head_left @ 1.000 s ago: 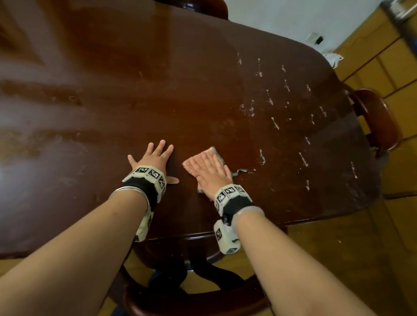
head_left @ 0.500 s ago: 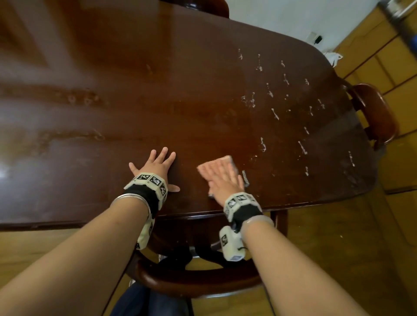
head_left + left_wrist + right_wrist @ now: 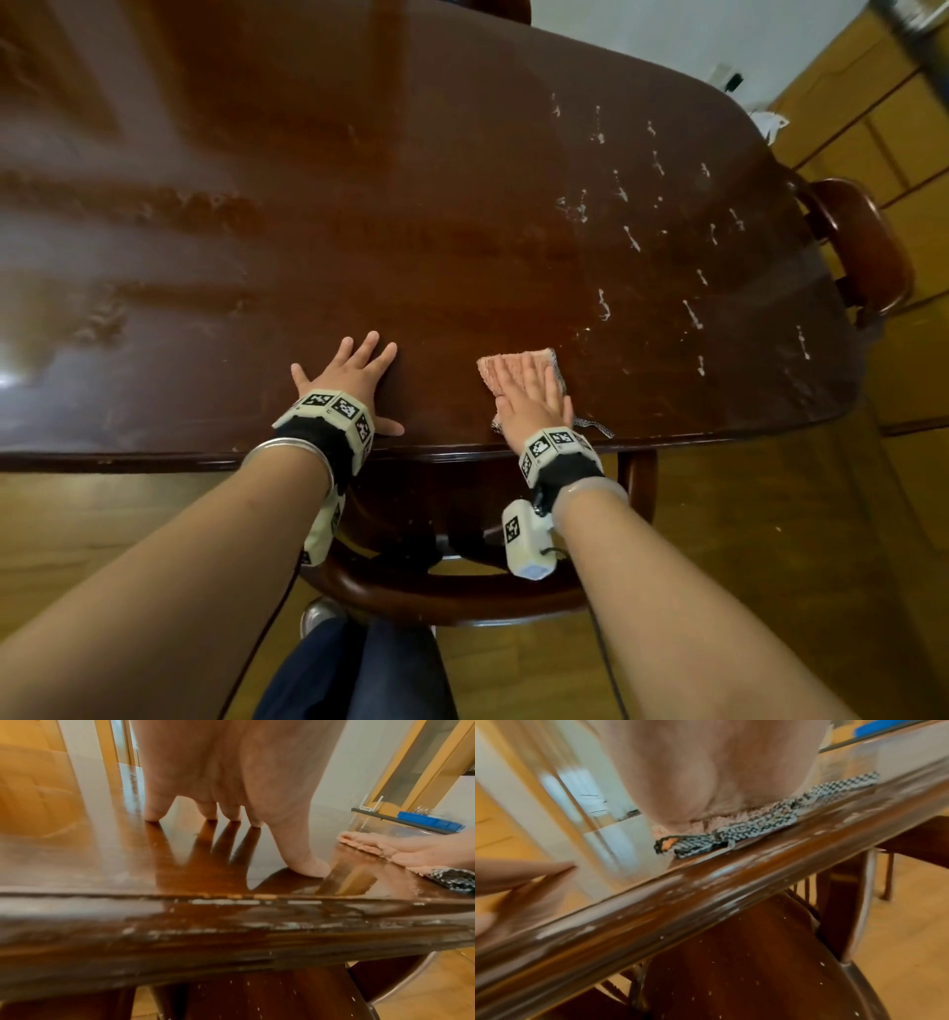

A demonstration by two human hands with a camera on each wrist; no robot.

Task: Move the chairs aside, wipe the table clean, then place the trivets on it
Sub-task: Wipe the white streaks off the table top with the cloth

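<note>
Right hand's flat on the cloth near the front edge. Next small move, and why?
Probably slide the right hand and cloth forward and to the right, into the white streaks. They still dot the table beyond the cloth, while the left hand rests flat on bare wood, bracing. No trivets are in view.

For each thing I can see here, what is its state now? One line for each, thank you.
table: partly wiped, white streaks remain on the right part.
cloth: lying flat on the table near the front edge, under the right hand.
right hand: fingers straight, pressing the cloth down.
left hand: fingers spread, resting flat on the table.
near chair: tucked under the front edge.
right chair: at the table's right end.
</note>
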